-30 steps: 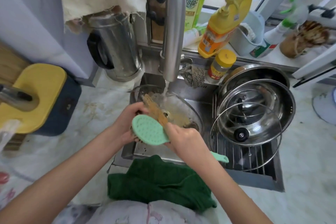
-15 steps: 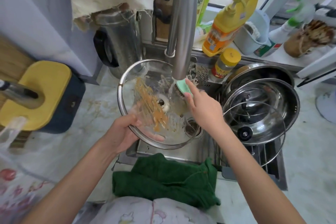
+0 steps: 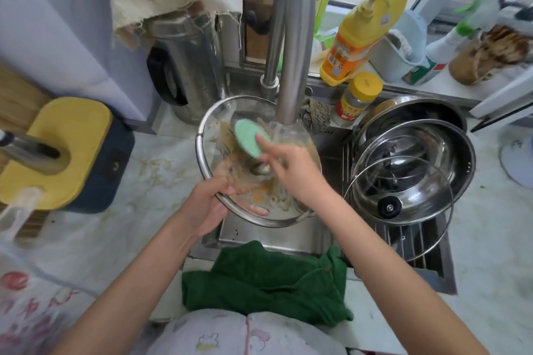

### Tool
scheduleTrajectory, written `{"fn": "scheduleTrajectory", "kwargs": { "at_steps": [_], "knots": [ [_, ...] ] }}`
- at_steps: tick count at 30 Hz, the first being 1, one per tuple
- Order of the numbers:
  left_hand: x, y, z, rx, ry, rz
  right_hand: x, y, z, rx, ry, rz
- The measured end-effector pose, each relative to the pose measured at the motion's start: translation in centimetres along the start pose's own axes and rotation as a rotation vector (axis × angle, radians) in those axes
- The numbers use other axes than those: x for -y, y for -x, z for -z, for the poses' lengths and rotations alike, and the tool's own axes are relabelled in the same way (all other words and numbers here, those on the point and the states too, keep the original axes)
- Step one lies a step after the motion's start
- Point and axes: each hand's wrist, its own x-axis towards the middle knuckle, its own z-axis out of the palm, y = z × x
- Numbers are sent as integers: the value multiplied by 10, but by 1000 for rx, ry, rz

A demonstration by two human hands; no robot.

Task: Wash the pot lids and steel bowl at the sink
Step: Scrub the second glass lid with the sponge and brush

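A glass pot lid (image 3: 212,124) with a steel rim, smeared with orange residue, tilts over the sink under the running faucet (image 3: 291,46). My left hand (image 3: 207,204) grips its lower left rim, fingers showing through the glass. My right hand (image 3: 291,167) holds a green scrub brush (image 3: 249,138) against the lid's inner face. At the right, a steel bowl (image 3: 455,158) sits on the drying rack with a second glass lid (image 3: 403,210) leaning over it.
A steel kettle (image 3: 187,66) stands behind the sink at left. Yellow soap bottle (image 3: 360,32) and small yellow-capped jar (image 3: 357,98) sit behind the faucet. A dark green towel (image 3: 265,279) lies on the sink's front edge. A yellow and navy box (image 3: 66,153) is at left.
My left hand raised and tilted the lid under the tap. My right hand brought the green brush from the near rim up onto the lid's inner face, its round head now showing.
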Motion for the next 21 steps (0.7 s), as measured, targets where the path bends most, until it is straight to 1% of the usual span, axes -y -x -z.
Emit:
{"fn": "scheduleTrajectory", "kwargs": {
  "at_steps": [1, 2, 3, 4, 6, 7, 8, 9, 11, 12, 13, 14, 15, 17, 18, 19, 20, 21],
  "knots": [
    [-2, 0, 3, -5, -15, -13, 4, 14, -1, 108, -41, 41],
    [-3, 0, 6, -13, -1, -20, 3, 28, 3, 203, 5, 80],
    [-4, 1, 10, -11, 24, -27, -5, 35, 9, 236, 111, 108],
    [-4, 2, 12, -4, 36, -25, -16, 32, 17, 207, 223, 87],
    [-3, 1, 12, 3, 27, -4, -34, 12, 23, 45, 357, -29],
    [-1, 0, 10, -3, 18, 8, -37, -1, 21, -38, 347, -102],
    [-1, -2, 6, -16, 10, 20, -34, -11, 15, -91, 275, -157],
    [1, -3, 4, -27, 1, 30, -24, -15, 6, -88, 147, -166],
    [4, -5, 3, -31, -44, 21, -3, -6, -10, 23, -70, -99],
    [3, -5, 4, -45, -57, 18, 4, 6, -13, 97, -108, -44],
    [3, -4, 8, -60, -44, 21, 6, 20, -11, 181, -78, 20],
    [3, -3, 12, -58, -19, 27, -3, 27, -7, 220, 17, 48],
    [3, -2, 15, -36, -5, 32, -11, 25, -1, 210, 105, 32],
    [4, 0, 13, -1, -10, 63, -28, 5, 6, 53, 184, -118],
    [6, -1, 9, -5, -32, 83, -30, -5, 4, -34, 162, -162],
    [8, -2, 7, -11, -51, 95, -23, -11, -2, -80, 103, -180],
    [9, -2, 6, -10, -52, 97, -11, -12, -9, -73, 18, -164],
    [12, -3, 6, -14, -43, 89, 0, -7, -13, -13, -52, -126]
  ]
}}
